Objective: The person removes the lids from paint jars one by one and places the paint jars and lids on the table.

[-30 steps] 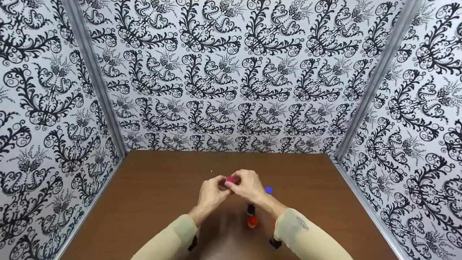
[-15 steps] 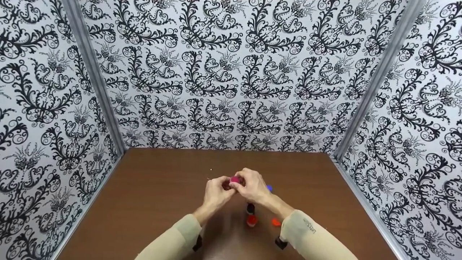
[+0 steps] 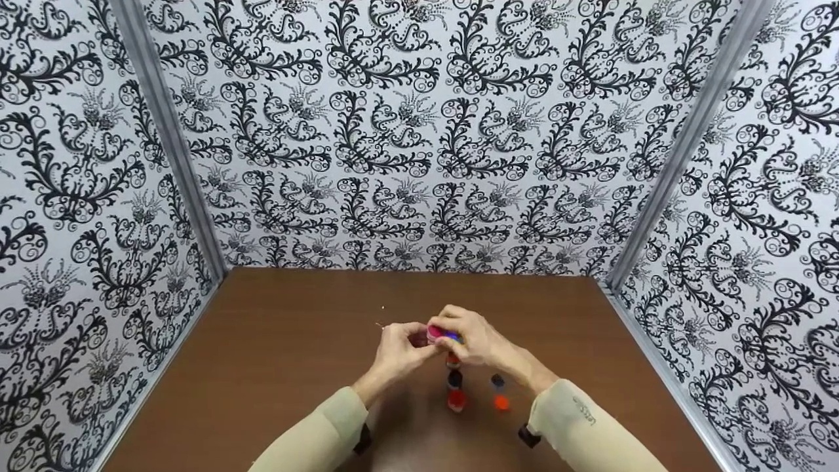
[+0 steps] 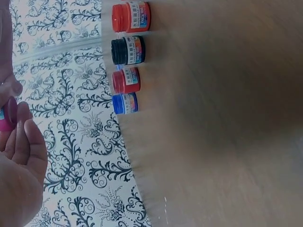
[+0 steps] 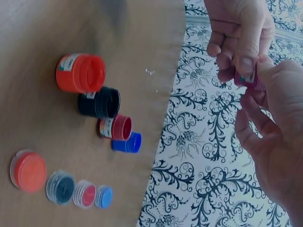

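Between both hands is a small magenta paint jar (image 3: 434,333), raised above the table. My left hand (image 3: 401,347) grips the jar, its thumb lying along the side in the right wrist view. My right hand (image 3: 475,337) pinches the jar's other end with thumb and fingertips; the lid there is mostly hidden. Below the hands, uncapped paint jars stand in a row: orange-red (image 5: 80,73), black (image 5: 99,102), red (image 5: 116,127) and blue (image 5: 127,142).
Beside the jars lies a row of lids: orange (image 5: 29,171), black (image 5: 61,187), red (image 5: 85,194) and blue (image 5: 104,196). Small white specks (image 5: 150,72) dot the brown table (image 3: 295,341). Patterned walls (image 3: 393,131) enclose its back and sides.
Both hands have shifted to the right with the magenta jar between them. The orange and black lids have come into view from behind the right forearm.
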The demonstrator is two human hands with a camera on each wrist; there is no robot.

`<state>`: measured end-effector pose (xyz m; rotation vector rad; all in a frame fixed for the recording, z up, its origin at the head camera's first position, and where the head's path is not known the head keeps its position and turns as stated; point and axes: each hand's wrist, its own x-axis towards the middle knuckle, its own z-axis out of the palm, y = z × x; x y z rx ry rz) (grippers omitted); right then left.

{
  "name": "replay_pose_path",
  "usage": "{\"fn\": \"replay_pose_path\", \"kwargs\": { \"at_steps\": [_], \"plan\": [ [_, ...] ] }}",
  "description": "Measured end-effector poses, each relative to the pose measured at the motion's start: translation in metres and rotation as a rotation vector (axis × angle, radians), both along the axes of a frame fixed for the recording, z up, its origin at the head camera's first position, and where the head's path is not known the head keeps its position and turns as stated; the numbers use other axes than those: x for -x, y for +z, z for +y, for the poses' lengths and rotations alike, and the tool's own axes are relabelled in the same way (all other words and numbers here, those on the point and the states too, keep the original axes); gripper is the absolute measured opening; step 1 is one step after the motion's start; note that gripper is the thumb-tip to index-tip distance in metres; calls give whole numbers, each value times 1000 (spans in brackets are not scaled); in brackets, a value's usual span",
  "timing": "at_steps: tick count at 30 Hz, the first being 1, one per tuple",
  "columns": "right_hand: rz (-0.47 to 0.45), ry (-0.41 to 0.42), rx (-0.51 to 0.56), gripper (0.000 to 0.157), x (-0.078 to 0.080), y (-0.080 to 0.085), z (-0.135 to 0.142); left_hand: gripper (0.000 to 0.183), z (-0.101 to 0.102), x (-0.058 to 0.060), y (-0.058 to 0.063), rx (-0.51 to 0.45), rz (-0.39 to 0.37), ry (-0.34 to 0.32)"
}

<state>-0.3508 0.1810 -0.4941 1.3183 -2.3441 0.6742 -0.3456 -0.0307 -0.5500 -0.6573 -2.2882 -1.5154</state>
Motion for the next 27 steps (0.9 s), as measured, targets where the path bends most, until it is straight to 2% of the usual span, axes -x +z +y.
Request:
{"fn": "replay_pose_path", "kwargs": {
  "at_steps": [3,6,12,17,21,27],
  "plan": [
    [8,25,0,28,1,-4,1,25,0,-1,-1,1,-14,8],
    [-15,6,49,30,2,-10,1,26,1,-1,-1,-15,-25,27],
    [-78,-113,284,39,-2,-20,-1,25,3,-5,3,-54,-60,44],
    [-120,-216,404,29,-9,-22,-4,23,5,-9,7,-71,-54,69],
    [-144,-269,428,27,-12,-19,-8,24,6,-10,9,-61,-16,96],
    [-77,-253,384,24,-12,-17,-12,22,5,-11,8,-41,6,124]
  ]
}}
